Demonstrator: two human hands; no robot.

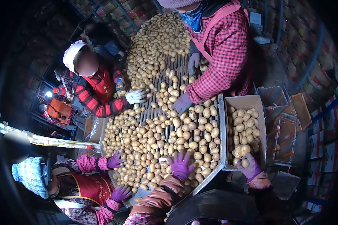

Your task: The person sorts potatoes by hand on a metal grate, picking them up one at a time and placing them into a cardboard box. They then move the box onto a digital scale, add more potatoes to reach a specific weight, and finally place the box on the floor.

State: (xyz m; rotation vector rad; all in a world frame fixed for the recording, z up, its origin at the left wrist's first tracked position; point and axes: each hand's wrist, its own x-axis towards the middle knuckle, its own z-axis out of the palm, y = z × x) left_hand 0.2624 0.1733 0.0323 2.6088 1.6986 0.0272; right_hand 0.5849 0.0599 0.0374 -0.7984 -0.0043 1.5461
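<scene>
My left hand (181, 165), in a purple glove with a brown sleeve, rests with spread fingers on the potatoes (165, 138) at the near end of the slatted sorting table (221, 150). My right hand (251, 170), also in a purple glove, is at the near edge of the cardboard box (248, 101) to the right of the table. Its fingers curl around a potato (245, 163) just above the box's heap of potatoes.
Three other people stand around the table: one at lower left with purple gloves (114, 161), one at left with a white glove (135, 96), one at the far right in a red checked shirt (225, 48). Empty crates (289, 123) lie to the right.
</scene>
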